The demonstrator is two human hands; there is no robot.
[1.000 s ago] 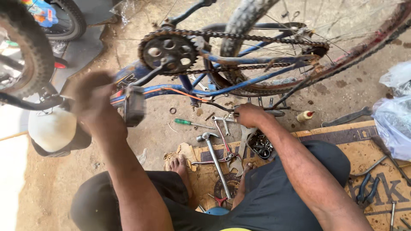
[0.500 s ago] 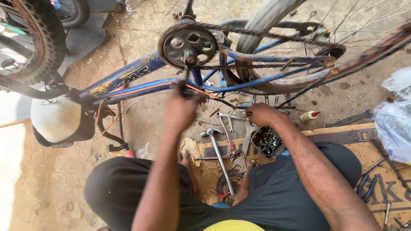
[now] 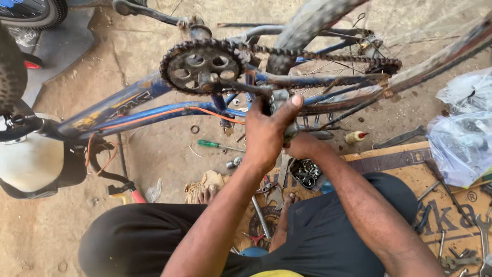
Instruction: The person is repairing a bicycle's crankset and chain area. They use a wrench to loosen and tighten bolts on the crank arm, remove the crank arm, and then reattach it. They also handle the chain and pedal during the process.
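A blue bicycle frame (image 3: 128,105) stands upside down in front of me. Its toothed chainring (image 3: 202,66) carries a rusty chain (image 3: 318,55) toward the rear wheel (image 3: 307,23). My left hand (image 3: 266,136) is closed around a grey pedal (image 3: 281,100) at the end of the crank arm (image 3: 241,87), thumb on top. Just below and behind it, my right hand (image 3: 305,146) grips the lower part of the same pedal. The left hand hides most of the pedal.
On the dirt lie a green screwdriver (image 3: 212,145), a hammer (image 3: 260,210) and a small tray of nuts (image 3: 306,173). At the right, cardboard (image 3: 405,159) holds wrenches (image 3: 482,231) beside plastic bags (image 3: 461,138). A white container (image 3: 28,159) stands at the left.
My left hand carried the pedal from the left over to the crank. My right hand rose from the tools on the ground to join it at the pedal.
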